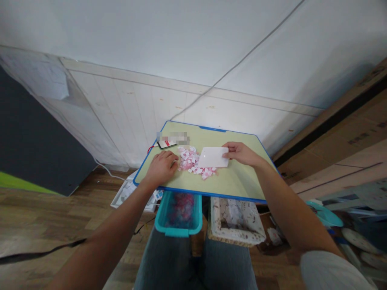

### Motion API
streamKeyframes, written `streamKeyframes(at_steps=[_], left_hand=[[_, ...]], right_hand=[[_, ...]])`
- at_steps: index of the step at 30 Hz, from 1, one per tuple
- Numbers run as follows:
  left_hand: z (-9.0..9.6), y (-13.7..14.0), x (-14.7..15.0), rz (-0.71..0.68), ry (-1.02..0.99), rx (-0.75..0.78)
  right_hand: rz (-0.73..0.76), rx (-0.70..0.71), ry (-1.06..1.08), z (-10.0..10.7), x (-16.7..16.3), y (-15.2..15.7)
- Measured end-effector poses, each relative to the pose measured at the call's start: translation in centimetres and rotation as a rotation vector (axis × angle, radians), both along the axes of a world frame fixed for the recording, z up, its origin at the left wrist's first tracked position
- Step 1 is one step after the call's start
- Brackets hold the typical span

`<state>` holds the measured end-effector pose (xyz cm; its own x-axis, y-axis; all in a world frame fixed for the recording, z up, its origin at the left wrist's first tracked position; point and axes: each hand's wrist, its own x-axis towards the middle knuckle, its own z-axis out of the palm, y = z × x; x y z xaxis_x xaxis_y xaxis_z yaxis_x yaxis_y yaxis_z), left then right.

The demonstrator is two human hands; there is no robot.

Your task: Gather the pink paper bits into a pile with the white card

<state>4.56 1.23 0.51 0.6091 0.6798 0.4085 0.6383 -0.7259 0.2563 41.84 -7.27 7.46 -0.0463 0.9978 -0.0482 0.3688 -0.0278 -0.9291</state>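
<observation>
My right hand (240,153) pinches the right edge of a white, flat rectangular card (214,157), fingers on top and thumb at the near side. It looks stiff and slightly glossy, and its left part lies over a pile of small pink and white pieces (189,158). More pieces show along its near edge. At the pile's left side my left hand (163,167) rests on the yellowish tabletop (238,183), its fingers curled and thumb close to the forefinger. Whatever may be between those fingertips is too small to make out.
A phone (167,143) lies at the table's far left. Below the near edge, a teal basket (178,232) holds pinkish contents, beside a lined wicker basket (236,237). Cardboard boxes (341,137) stand at the right; a wall (193,96) closes the back.
</observation>
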Motion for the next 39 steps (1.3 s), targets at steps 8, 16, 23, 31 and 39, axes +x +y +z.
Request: streamKeyframes(at_steps=[8,16,23,31,39], left_hand=[[0.6,-0.5,-0.1,-0.092,0.041,-0.001],[0.0,-0.1,0.2,-0.080,0.071,-0.009],[0.0,0.2,0.1,-0.054,0.050,0.017],[-0.2,-0.7,0.4,-0.024,-0.026,0.011],[-0.1,0.3,1.0,-0.084,-0.007,-0.046]], right_hand=[[-0.255,0.095,0.033,-2.5,1.1,-3.4],[-0.416,0.130,0.004,-3.4,1.2,-7.7],[-0.481,0.136,-0.036,-5.2,1.7,-9.2],[-0.769,0.212,0.114,-5.8,1.0,-10.6],[-0.708,0.148,0.193,-6.3,-0.8,-9.9]])
